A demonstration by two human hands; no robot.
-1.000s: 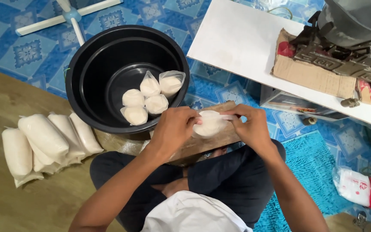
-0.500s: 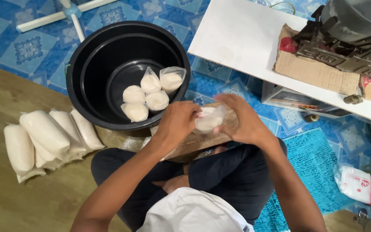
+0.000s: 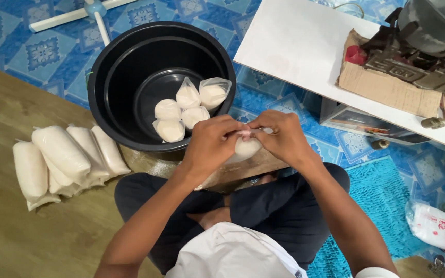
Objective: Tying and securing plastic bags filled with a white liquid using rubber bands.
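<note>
A small filled plastic bag is clamped at its neck in the grip of both the left hand and the right hand. It is held above the lap, just beside a black basin in which five tied bags lie.

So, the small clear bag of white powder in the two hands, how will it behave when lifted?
The small bag probably feels soft, since it bulges round between the left hand and right hand. It looks well filled, so perhaps heavy for its size. The thin plastic may slip or tear.
</note>
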